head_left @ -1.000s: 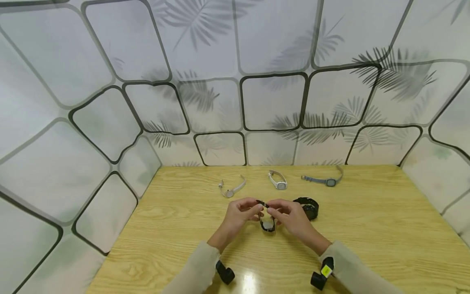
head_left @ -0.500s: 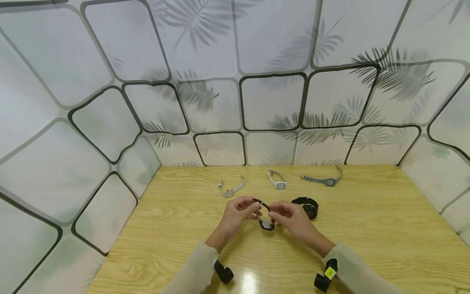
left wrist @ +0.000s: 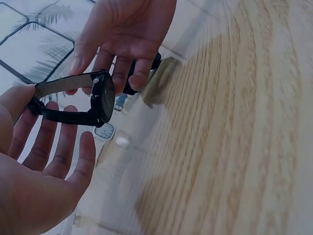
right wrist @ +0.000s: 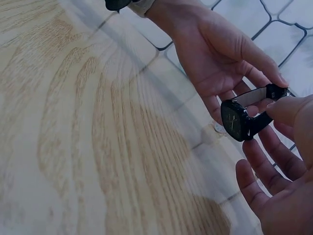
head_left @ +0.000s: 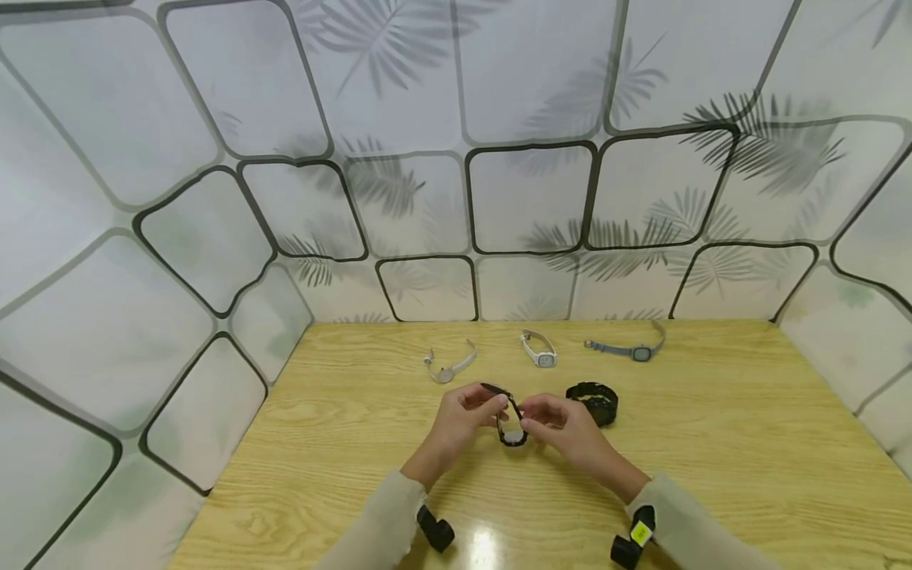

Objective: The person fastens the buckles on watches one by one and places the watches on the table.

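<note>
A black wristwatch (head_left: 511,438) hangs upright between the two hands, its strap joined in a loop and its dial at the bottom. The left hand (head_left: 456,419) pinches the strap's upper end near the buckle between thumb and fingers. From the other side, the right hand (head_left: 570,429) pinches the strap lower down with its thumb and fingers. The left wrist view shows the round dark watch case (left wrist: 103,99) with a crown at its side. White hands are visible on the dial (right wrist: 234,122) in the right wrist view.
Several other watches lie on the wooden table (head_left: 342,443): a pale thin-strapped one (head_left: 446,374), a white one (head_left: 546,359), a blue-grey one (head_left: 641,353), and a chunky black one (head_left: 602,405) just behind the right hand. A patterned cloth wall (head_left: 427,206) encloses the back and sides.
The held watch has shifted slightly left and its strap end now points up and left. The right hand has slid down the strap, away from the left hand.
</note>
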### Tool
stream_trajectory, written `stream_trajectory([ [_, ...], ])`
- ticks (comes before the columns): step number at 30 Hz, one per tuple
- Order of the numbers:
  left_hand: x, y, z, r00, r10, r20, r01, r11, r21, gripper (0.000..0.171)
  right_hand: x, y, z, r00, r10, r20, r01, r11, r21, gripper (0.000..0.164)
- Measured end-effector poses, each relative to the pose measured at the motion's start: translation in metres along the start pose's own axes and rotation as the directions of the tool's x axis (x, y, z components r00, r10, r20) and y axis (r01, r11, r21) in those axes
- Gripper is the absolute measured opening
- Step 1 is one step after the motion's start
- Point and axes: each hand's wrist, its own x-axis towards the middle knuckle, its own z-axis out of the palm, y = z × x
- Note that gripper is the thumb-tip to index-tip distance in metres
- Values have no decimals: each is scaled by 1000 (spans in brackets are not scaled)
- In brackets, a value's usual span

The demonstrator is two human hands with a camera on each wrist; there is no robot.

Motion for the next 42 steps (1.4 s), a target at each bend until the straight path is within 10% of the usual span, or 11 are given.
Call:
stream_trajectory([
  [23,-2,-3,10,999,-25,-27,25,1000,14,25,-1,3,3,999,-14,-36,13,1000,-13,24],
  [31,4,5,8,997,58,-46,-53,992,115,22,5,-2,-8,996,-83,-24,83,996,-16,31],
  [35,7,8,6,989,148,-26,-136,954,269,15,10,-11,-15,994,-99,-35,97,993,-64,33],
  [42,13,8,8,954,301,-6,-251,807,535,8,21,-27,-22,989,-147,-13,141,969,-204,30],
])
